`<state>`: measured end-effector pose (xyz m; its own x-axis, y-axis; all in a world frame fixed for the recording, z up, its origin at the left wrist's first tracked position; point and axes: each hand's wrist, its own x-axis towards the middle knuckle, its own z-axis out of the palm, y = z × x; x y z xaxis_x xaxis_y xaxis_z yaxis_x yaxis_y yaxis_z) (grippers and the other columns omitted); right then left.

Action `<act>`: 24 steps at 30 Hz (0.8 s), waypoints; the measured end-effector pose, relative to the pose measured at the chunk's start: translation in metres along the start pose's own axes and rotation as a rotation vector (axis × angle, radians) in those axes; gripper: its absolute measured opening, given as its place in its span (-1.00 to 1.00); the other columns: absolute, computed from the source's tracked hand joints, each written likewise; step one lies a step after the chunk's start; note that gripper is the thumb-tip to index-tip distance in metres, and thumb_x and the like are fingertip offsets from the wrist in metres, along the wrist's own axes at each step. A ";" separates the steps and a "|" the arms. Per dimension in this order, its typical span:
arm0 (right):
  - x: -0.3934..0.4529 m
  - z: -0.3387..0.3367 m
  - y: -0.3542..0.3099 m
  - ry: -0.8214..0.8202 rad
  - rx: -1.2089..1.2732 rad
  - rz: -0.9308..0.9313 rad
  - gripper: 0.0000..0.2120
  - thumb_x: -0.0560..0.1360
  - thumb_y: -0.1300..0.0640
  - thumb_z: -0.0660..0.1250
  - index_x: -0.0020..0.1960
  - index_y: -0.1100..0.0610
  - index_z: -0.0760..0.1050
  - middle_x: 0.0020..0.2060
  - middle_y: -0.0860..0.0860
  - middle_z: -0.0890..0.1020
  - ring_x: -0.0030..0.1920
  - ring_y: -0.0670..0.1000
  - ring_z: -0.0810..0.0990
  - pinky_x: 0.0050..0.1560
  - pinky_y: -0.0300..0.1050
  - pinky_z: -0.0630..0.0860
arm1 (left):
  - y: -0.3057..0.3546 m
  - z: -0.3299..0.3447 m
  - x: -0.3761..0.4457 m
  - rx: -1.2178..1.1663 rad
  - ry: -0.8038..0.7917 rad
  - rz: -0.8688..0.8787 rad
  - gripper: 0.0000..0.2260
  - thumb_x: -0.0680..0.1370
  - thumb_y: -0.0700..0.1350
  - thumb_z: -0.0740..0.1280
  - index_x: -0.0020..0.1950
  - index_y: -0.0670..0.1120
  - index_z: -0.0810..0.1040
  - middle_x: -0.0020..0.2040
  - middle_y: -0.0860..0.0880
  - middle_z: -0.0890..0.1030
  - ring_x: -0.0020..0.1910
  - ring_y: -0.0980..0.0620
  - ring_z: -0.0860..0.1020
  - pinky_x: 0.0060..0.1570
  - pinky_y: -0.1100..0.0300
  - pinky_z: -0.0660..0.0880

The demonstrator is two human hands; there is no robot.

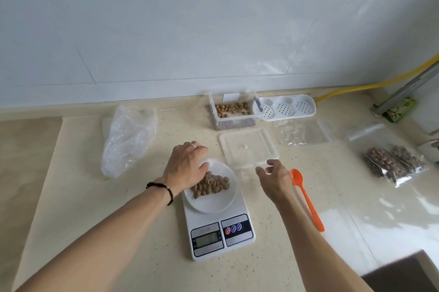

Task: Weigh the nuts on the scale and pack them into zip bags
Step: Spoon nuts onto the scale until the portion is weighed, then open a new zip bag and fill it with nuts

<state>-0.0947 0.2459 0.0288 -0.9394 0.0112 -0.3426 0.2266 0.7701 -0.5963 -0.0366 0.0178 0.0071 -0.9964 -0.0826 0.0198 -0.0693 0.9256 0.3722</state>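
A white plate (213, 204) holding a heap of brown nuts (210, 186) sits on the white digital scale (240, 211). My left hand (186, 168) grips the plate's far left rim, thumb over the edge. My right hand (273, 179) is just right of the plate, its thumb and fingers pinching the edge of a faint clear zip bag (247, 176) that lies on the counter. A clear box (234, 111) at the back holds more nuts. Two filled zip bags (392, 166) lie at the right.
An orange spoon (306, 199) lies right of my right hand. The box's clear lid (248, 147) lies behind the scale, with empty zip bags (301, 132) to its right. A crumpled plastic bag (128, 139) is at the left, and a white perforated tray (285, 107) stands by the wall.
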 end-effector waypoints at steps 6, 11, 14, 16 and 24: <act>-0.039 0.006 0.005 0.112 -0.327 -0.457 -0.53 0.59 0.01 0.21 0.46 0.13 0.30 0.41 0.11 0.40 0.38 0.14 0.35 0.32 0.05 0.29 | 0.004 0.002 -0.068 0.128 0.025 -0.026 -0.54 0.63 0.05 0.13 0.47 -0.13 0.31 0.46 -0.17 0.35 0.51 -0.13 0.20 0.50 -0.18 0.01; -0.063 0.012 0.011 0.008 -0.570 -0.669 -0.43 0.65 -0.12 0.00 0.59 0.02 -0.02 0.59 0.00 -0.02 0.58 0.04 -0.09 0.54 0.05 -0.14 | 0.007 0.010 -0.119 0.226 -0.033 -0.084 -0.34 0.57 0.22 -0.22 0.57 -0.11 0.03 0.57 -0.14 0.08 0.56 -0.13 -0.05 0.50 -0.15 -0.16; -0.077 0.013 0.021 -0.016 -0.615 -0.725 -0.43 0.65 -0.13 -0.05 0.59 0.00 -0.08 0.58 -0.02 -0.11 0.57 0.03 -0.18 0.53 0.07 -0.22 | 0.012 0.016 -0.149 0.245 -0.043 -0.143 -0.30 0.54 0.25 -0.28 0.58 -0.12 -0.02 0.59 -0.13 0.00 0.57 -0.12 -0.12 0.48 -0.10 -0.21; -0.083 0.012 0.027 -0.023 -0.628 -0.734 -0.43 0.65 -0.14 -0.08 0.59 0.00 -0.11 0.58 -0.01 -0.13 0.57 0.04 -0.21 0.52 0.08 -0.24 | 0.015 0.019 -0.164 0.256 -0.041 -0.165 -0.28 0.53 0.26 -0.30 0.58 -0.12 -0.01 0.59 -0.11 0.00 0.57 -0.10 -0.15 0.49 -0.10 -0.20; -0.096 0.007 0.034 -0.011 -0.632 -0.768 -0.40 0.61 -0.19 -0.21 0.59 0.00 -0.14 0.58 -0.01 -0.14 0.57 0.03 -0.23 0.50 0.07 -0.29 | 0.024 0.029 -0.190 0.255 -0.043 -0.212 -0.15 0.44 0.33 -0.51 0.59 -0.10 -0.07 0.60 -0.09 -0.06 0.56 -0.07 -0.20 0.50 -0.12 -0.20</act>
<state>0.0055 0.2668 0.0363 -0.7704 -0.6366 -0.0347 -0.6240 0.7641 -0.1636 0.1493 0.0664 -0.0147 -0.9594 -0.2721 -0.0741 -0.2795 0.9526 0.1199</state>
